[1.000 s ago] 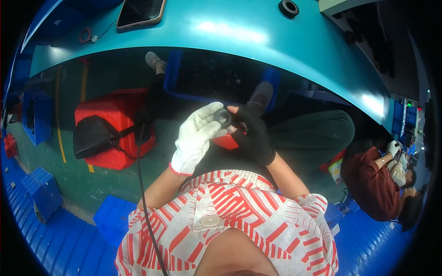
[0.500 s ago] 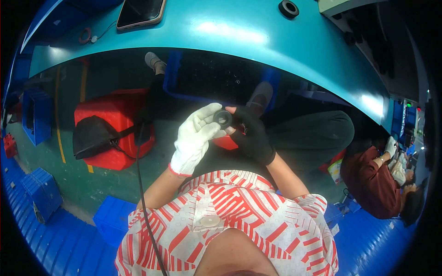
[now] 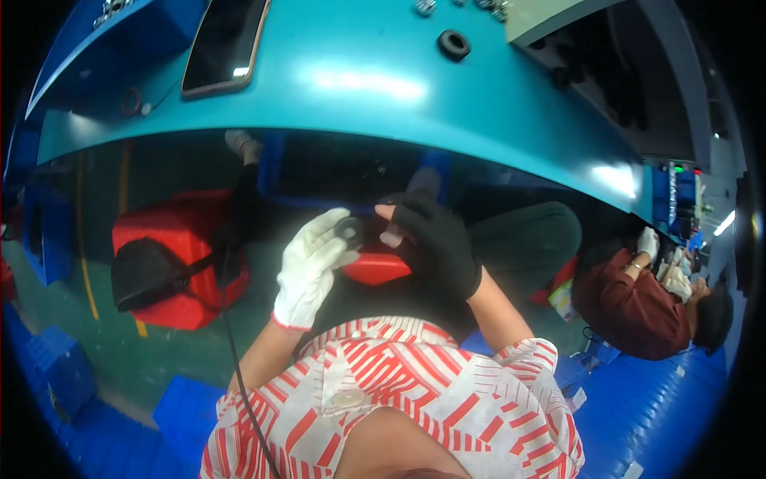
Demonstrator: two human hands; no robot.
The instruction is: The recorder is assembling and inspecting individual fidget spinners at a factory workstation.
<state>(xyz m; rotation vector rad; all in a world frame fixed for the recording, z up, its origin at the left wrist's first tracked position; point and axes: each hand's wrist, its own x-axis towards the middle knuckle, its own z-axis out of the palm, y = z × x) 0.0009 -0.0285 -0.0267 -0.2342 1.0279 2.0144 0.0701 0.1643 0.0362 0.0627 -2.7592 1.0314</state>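
My left hand (image 3: 307,267), in a white knit glove, pinches a small black ring (image 3: 349,232) at its fingertips. The ring is slightly blurred. To its right is my right hand (image 3: 431,239), in a black glove that leaves the fingertips bare. Its thumb and forefinger stand apart, off the ring, with nothing visible between them. Both hands are over my lap, below the edge of the turquoise table (image 3: 335,108). Another black ring (image 3: 454,46) lies on that table.
On the table lie a phone (image 3: 226,48) and several shiny metal parts (image 3: 425,7). Under it sits a blue crate (image 3: 273,172). A black bag (image 3: 148,273) rests on a red stool (image 3: 179,231) at left. Another person (image 3: 634,303) works at far right.
My right hand has let go of the ring and moved a little right. The ring stays in my left hand, which has shifted left. The view has tilted up, showing more table.
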